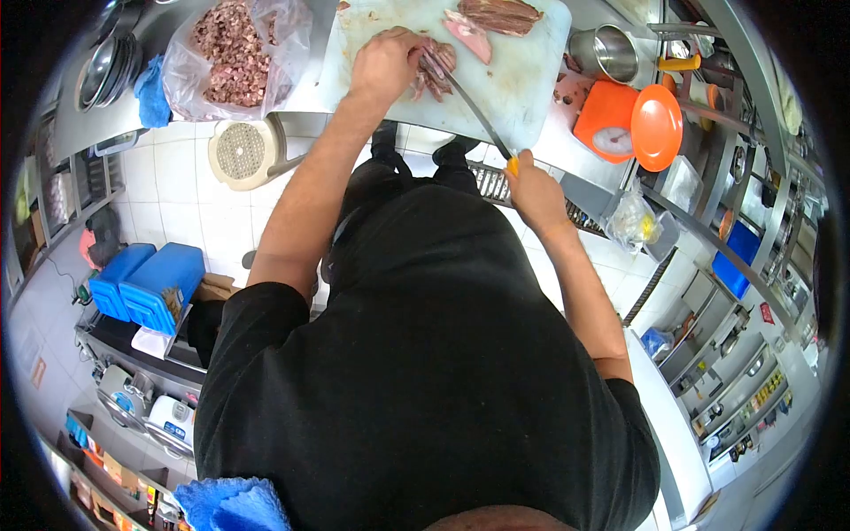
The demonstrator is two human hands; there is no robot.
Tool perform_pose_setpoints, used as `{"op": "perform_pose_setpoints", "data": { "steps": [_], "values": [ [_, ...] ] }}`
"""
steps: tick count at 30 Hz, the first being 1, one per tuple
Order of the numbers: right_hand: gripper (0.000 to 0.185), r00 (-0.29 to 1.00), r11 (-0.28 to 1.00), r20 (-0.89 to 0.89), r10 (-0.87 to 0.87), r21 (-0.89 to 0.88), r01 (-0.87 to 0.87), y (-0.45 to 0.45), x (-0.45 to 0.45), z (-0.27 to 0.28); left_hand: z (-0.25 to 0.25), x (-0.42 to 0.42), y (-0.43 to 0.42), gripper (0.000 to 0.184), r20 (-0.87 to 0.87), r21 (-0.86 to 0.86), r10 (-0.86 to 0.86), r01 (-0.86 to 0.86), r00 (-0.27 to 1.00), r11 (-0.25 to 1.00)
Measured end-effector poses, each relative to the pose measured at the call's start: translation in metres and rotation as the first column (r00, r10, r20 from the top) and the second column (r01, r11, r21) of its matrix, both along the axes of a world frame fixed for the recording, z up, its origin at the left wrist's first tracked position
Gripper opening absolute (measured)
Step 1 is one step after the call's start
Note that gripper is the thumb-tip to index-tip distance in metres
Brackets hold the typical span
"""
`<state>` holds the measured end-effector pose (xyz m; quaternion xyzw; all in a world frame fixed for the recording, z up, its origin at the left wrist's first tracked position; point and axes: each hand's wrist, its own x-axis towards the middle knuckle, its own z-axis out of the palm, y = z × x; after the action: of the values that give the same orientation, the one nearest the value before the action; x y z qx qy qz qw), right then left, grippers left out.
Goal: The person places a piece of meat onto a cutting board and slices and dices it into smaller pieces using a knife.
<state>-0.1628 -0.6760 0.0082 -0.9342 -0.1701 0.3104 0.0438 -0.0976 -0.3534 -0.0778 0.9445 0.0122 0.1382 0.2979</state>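
Note:
On a white cutting board [372, 88] lies a piece of meat [436, 69] cut into strips. My left hand [387, 64] presses on it with bent fingers, holding it at its left side. My right hand [537, 193] grips the yellow handle of a long knife [482, 119]. The blade slants up and left, its tip end at the meat beside my left fingers. Farther back on the board are a pink slice of meat [468, 35] and a larger dark red piece [500, 15].
Left of the board, a clear plastic bag [288, 53] holds diced meat [235, 53]; a blue cloth [152, 93] lies beside it. To the right are a metal pot [606, 53], an orange tray [602, 111] and an orange plate [657, 128]. A beige stool [243, 155] stands below the counter.

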Motion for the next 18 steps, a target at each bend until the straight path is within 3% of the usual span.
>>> {"op": "perform_pose_setpoints", "data": {
  "steps": [8,11,14,18],
  "values": [
    [0.034,0.998,1.0,0.055,-0.006,0.015,0.005,-0.042,-0.024,0.002,0.015,-0.002,0.006,0.017,-0.121,-0.043,-0.048,0.043,0.992,0.998],
    [0.034,0.998,1.0,0.067,0.002,-0.029,0.0,-0.05,-0.023,0.022,0.024,-0.002,0.02,0.025,-0.16,-0.138,-0.155,0.133,0.975,0.981],
    [0.034,0.996,0.998,0.077,-0.049,-0.045,0.053,-0.053,-0.023,0.032,0.028,0.001,0.032,0.046,-0.114,-0.004,-0.341,0.342,0.933,0.94],
    [0.036,0.99,0.993,0.076,-0.115,-0.018,0.117,-0.055,-0.024,0.034,0.026,0.006,0.035,0.077,-0.167,0.253,-0.561,0.585,0.811,0.77]
  ]
}}
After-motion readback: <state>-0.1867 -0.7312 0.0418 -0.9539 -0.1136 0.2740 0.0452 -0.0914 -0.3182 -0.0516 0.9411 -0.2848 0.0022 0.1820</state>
